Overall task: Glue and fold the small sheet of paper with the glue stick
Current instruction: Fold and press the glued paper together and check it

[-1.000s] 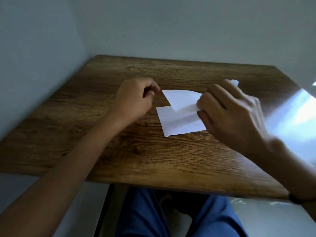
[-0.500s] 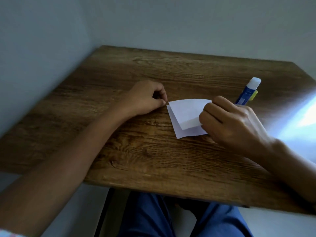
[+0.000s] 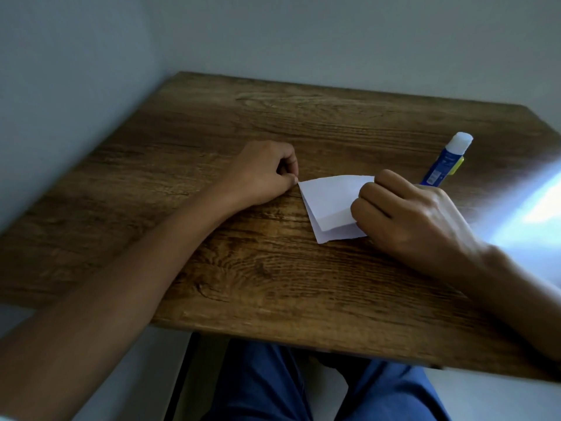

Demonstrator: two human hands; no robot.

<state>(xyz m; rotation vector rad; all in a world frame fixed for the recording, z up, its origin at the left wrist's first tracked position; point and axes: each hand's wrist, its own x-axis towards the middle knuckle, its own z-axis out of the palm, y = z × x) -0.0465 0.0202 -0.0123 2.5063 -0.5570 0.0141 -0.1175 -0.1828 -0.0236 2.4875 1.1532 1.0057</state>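
Two bare arms reached across a brown wooden table (image 3: 273, 284) that filled most of the view, its far edge against a pale wall (image 3: 303, 31). Below the near edge showed the person's legs in blue trousers (image 3: 273, 387). A patch of bright light lay on the table's right side.

The right hand (image 3: 416, 220) rested knuckles-up on the right part of the small sheet of paper (image 3: 329, 202), its fingers curled over the upper flap; whether they pinched the flap or only pressed it could not be told, as the fingertips were hidden. The left hand (image 3: 261, 174) lay on the table with its fingers curled into a loose fist, thumb and forefinger meeting at the sheet's left corner, seemingly pinching it.

The white sheet lay near the middle of the table between the two hands, folded over on itself, the top layer not quite covering the lower one, whose edge showed along the near side.

The glue stick (image 3: 446, 161), blue-bodied with a white cap, lay on the table just beyond the right hand, untouched by either hand.
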